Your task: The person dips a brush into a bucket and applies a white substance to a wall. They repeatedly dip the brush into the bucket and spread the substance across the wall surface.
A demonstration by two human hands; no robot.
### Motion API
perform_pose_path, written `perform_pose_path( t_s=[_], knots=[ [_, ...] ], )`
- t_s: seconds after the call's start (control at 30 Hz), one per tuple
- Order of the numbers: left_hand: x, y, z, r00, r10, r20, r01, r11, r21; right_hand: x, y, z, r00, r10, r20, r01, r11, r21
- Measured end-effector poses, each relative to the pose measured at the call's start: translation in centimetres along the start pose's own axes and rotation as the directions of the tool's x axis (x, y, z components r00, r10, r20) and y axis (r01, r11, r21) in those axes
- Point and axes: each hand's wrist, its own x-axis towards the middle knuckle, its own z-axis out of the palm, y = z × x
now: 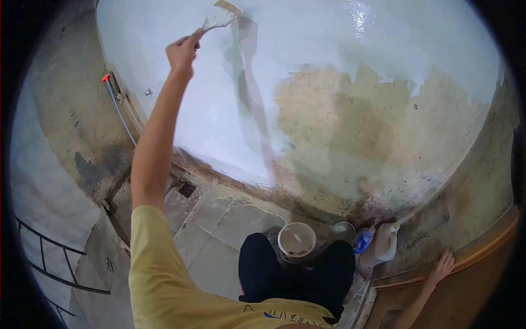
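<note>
Left hand raised high, arm at full stretch, fingers wrapped tight round the handle of a paintbrush. Bristles lie flat against the wall, up near the top of the frame, at the head of a long greyish vertical streak that runs down through the white coat. The high reach looks meant to get the brush to the upper end of that strip.

Right hand low and out to the side, fingers spread, palm resting on a wooden ledge by the corner. It holds nothing; it reads as a brace for balance while the other arm stretches.

Wall: white, glossy in the upper part, so likely wet. Lower right part is bare, stained tan plaster, dark along the base.

On the floor, just ahead of the person's dark-trousered knees: an open white bucket, a smaller grey pot beside it, then a blue bottle and a white jug against the wall foot. All stand close together within arm's reach.

A floor drain sits further left.
</note>
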Motion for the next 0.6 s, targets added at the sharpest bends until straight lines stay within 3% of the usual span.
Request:
perform_pose_path(
  t_s=[0.03,0.13,0.2,0.33,0.47,0.53,0.6],
  knots=[
    [0.1,-0.9,0.8,0.989,-0.140,-0.039,0.133,0.979,-0.155,0.0,0.0,0.1,1.000,0.001,0.004,-0.001,1.000,-0.014],
    [-0.3,-2.9,3.2,0.935,-0.353,0.007,0.325,0.852,-0.412,0.1,0.3,0.5,1.000,-0.007,-0.004,0.007,1.000,-0.025],
    [-1.0,-3.4,4.8,0.901,-0.434,0.029,0.381,0.755,-0.533,0.1,0.4,0.7,1.000,-0.016,-0.022,0.015,1.000,-0.025],
    [-1.3,-4.0,7.0,0.889,-0.456,0.033,0.378,0.693,-0.614,0.0,0.5,0.2,0.999,-0.040,0.020,0.040,0.999,0.009],
    [-1.7,-4.2,7.6,0.918,-0.395,-0.041,0.323,0.804,-0.500,-0.8,0.7,1.2,0.993,0.030,0.115,-0.027,0.999,-0.028],
    [-1.7,-3.8,7.3,0.928,-0.367,-0.058,0.303,0.838,-0.453,-1.5,1.4,2.0,0.997,0.008,0.078,-0.005,1.000,-0.029],
    [-1.4,-3.1,6.9,0.932,-0.335,-0.136,0.291,0.918,-0.268,-1.5,1.3,2.4,0.999,-0.012,0.044,0.013,1.000,-0.026]
  ],
)
